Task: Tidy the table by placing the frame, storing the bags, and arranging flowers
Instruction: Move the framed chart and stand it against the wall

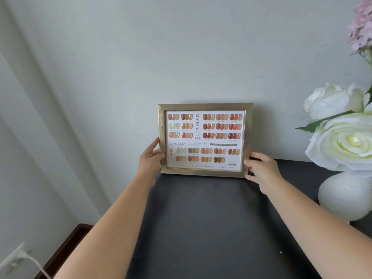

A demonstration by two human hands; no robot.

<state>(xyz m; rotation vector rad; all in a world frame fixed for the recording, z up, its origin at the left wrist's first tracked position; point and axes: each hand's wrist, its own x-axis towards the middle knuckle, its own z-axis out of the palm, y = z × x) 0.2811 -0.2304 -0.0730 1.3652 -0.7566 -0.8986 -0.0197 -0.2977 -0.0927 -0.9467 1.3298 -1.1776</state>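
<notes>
- Pale grey wall [181, 47] fills most of my view, with a dark tabletop [201, 218] running back until it meets it.
- At the far edge of that tabletop stands the frame [205, 106], gold-coloured, upright in landscape, its back close to the wall; it holds a printed chart of nail colour swatches.
- My left hand [150, 158] grips the frame's left side, thumb on the front face and the fingers wrapped behind, out of sight.
- My right hand [261, 170] holds the lower right corner, thumb pressed to the front edge, fingers curled around the side.
- The bottom rail looks to be resting on the tabletop, though from this angle I cannot tell whether it is fully seated or carried just above the surface.
- To the right, well apart from the frame, a white vase [346, 196] carries large white roses [346, 141]; a pink flower spray [362, 25] hangs in at the top right corner.
- Low on the left I see a wall socket [14, 258] with a white cable plugged in.
- My reading of progress: the frame step is nearly finished, needing only a release and perhaps a small squaring against the wall.
- No bags show anywhere in this view, so I judge storing them to be either done or pending out of sight.
- The flowers sit in a vase already, but whether they count as arranged I cannot say.
</notes>
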